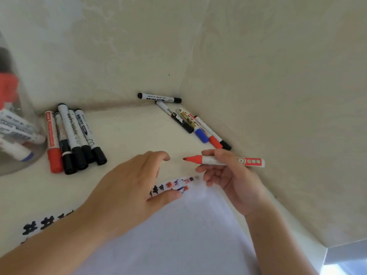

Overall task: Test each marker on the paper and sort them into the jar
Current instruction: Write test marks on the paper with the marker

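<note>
My right hand point(224, 175) pinches the uncapped red marker point(222, 160) between thumb and fingers, barrel lying level, tip pointing left and clear of the paper point(184, 235). I see no cap in either hand. My left hand point(131, 187) lies spread with relaxed fingers on the sheet's far edge, thumb beside the row of test scribbles point(174, 185).

To do this stroke well, I judge I should tilt the tip down, land it on bare white just nearer than those scribbles, keep the left palm pinning the sheet, and draw lightly so a dry tip shows itself.

Further out, five capped markers point(73, 139) lie side by side toward the desk's far left, next to the clear jar point(21, 135) at the left edge, which already holds several. More markers point(194, 124) lie in the far corner against the wall.
</note>
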A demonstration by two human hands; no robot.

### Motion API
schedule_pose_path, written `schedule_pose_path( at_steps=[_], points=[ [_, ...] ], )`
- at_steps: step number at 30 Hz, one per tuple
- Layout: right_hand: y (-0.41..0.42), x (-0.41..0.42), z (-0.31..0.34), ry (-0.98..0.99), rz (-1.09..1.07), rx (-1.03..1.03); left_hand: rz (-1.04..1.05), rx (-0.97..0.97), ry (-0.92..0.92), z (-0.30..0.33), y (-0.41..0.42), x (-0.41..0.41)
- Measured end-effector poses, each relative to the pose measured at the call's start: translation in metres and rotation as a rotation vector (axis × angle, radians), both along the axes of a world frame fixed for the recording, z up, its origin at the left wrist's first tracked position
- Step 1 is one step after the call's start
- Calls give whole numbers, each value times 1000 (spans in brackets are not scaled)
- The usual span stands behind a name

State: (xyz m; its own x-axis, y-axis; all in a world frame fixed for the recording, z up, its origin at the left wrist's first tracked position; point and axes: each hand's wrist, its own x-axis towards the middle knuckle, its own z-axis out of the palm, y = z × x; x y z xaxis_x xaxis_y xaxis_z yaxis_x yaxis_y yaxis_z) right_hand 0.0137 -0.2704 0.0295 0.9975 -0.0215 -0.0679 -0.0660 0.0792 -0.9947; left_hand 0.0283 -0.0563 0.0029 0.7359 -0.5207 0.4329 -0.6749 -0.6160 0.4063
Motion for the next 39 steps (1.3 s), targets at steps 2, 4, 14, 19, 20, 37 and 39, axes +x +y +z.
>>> schedule_pose_path(
  at_steps=[2, 4, 14, 19, 20, 37, 39],
  points=[
    [-7, 1, -4, 43, -133, -134, -12, 73, -27, -7, 1, 3],
    [-6, 3, -10, 51, -196, -265, -20, 142, -32, -11, 0, 6],
    [8, 5, -27, -82, -193, -454, -14, 240, -43, -18, -2, 8],
    [12, 5, -31, -103, -155, -510, -10, 230, -21, -17, -2, 7],
    [13, 4, -31, -113, -148, -535, -9, 230, -15, -17, -2, 7],
    [10, 6, -30, -79, -165, -573, 6, 224, -4, -17, -2, 5],
    [10, 6, -30, -49, -151, -567, 1, 220, -5, -17, -2, 5]
  ],
)
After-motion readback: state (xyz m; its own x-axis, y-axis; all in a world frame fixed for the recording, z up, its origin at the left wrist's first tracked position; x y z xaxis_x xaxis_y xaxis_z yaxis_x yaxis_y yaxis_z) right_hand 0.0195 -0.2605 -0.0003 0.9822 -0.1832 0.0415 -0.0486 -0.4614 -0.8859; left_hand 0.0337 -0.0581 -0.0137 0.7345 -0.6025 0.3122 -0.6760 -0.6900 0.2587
